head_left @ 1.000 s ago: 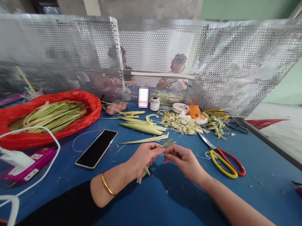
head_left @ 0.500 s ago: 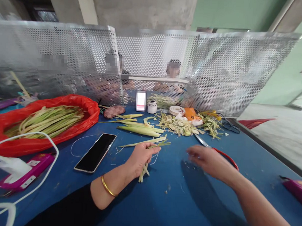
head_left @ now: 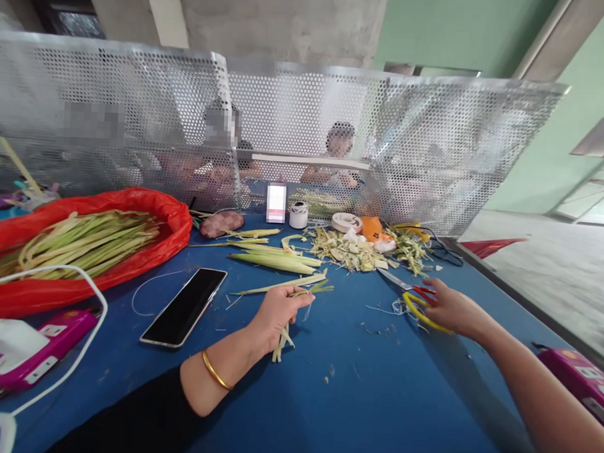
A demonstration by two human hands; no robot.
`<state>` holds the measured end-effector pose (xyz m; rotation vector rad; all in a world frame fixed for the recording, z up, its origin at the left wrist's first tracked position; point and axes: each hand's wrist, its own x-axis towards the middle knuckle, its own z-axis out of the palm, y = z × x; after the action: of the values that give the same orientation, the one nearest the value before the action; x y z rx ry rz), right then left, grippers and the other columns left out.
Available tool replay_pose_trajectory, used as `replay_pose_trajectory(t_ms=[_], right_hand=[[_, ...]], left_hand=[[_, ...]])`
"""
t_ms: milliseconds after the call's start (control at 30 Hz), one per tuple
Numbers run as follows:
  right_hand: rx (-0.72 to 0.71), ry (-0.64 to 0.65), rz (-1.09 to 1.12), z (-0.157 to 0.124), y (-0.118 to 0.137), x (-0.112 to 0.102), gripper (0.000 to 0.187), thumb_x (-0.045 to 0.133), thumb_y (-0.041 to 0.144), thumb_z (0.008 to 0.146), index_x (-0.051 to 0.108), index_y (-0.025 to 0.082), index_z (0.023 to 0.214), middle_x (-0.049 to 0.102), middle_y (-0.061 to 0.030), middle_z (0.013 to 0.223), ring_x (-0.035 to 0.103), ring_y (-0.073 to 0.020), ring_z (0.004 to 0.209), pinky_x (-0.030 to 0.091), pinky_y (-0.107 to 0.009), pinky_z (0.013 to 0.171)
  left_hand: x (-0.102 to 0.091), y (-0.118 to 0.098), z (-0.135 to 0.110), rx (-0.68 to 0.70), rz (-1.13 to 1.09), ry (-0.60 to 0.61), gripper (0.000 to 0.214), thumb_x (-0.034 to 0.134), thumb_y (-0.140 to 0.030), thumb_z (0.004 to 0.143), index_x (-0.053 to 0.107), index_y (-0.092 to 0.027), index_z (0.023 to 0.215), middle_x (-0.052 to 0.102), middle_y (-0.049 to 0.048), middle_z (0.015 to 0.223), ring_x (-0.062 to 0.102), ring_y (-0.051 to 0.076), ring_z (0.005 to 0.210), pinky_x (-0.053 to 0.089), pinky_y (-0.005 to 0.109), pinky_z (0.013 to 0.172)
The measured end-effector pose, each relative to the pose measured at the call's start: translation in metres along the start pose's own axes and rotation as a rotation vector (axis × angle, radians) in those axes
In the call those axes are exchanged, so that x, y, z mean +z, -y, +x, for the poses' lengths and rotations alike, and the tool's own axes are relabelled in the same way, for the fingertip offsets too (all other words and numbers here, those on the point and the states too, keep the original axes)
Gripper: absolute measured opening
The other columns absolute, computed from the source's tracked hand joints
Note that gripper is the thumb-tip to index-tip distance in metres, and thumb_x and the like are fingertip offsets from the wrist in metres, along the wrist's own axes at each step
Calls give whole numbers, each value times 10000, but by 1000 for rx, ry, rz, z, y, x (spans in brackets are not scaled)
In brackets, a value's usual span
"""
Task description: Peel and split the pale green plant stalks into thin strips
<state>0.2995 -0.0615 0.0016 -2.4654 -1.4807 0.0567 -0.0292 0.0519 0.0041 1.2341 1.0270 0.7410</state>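
My left hand (head_left: 281,312) is closed in a pinch on a small bundle of pale green plant strips (head_left: 283,342). Their cut ends hang below the palm, and thinner tips stick out to the right past the fingertips. On the right, my right hand (head_left: 453,308) has its fingers closed at the handles of a pair of scissors (head_left: 396,279), whose blades point away to the left on the table. One handle loop looks yellow, the other red. Beside the handles lies a small tangle of white thread (head_left: 400,307). Several longer green stalks (head_left: 275,262) rest beyond my left hand.
At the left, a red plastic bag (head_left: 178,229) holds more stalks, with a black phone (head_left: 184,308) nearer. Purple power strips (head_left: 41,352) lie at both sides. Leaf scraps (head_left: 348,250), a tape roll (head_left: 346,222) and a perforated metal screen (head_left: 297,106) stand farther back; people sit behind it.
My right hand has moved right, from over the bare table onto the scissors' handles. My left hand keeps its pinch on the strips. The whole view has shifted slightly.
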Motion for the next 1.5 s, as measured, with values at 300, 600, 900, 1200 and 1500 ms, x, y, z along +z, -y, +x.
replay_pose_trajectory(t_ms=[300,600,900,1200,1500], right_hand=[[106,8,743,-26,-1,-19,468,631,404,747,532,263,1182,485,32,595,414,-141,467,306,-271,446],[149,700,1806,-125,69,7,592,697,666,667,617,222,1049,535,-11,804,367,-60,524,372,-202,477],[245,1204,2134,-146,125,38,682,400,794,778,624,193,1010,532,5,697,342,-23,396,291,-139,354],[292,1238,2209,-143,136,34,653,360,729,855,592,180,1120,490,38,645,267,-4,334,346,-131,313],[245,1173,2250,-142,149,30,515,342,619,932,597,176,996,490,40,660,236,-2,341,396,-130,319]], left_hand=[[1,1,-1,-44,-81,84,191,731,-299,679,615,-151,716,491,-67,454,366,47,363,291,181,393],[5,-1,-3,-66,-160,122,198,725,-196,738,532,-153,749,675,34,632,650,128,543,536,239,570],[6,2,-4,28,-43,73,158,677,-102,732,542,-149,800,722,66,716,677,135,600,548,230,599],[8,4,-4,118,35,-9,239,695,-104,678,589,-166,882,695,12,683,687,164,628,571,267,613],[12,0,-9,130,84,-9,245,650,-107,699,593,-173,928,697,1,683,686,167,623,559,261,601]])
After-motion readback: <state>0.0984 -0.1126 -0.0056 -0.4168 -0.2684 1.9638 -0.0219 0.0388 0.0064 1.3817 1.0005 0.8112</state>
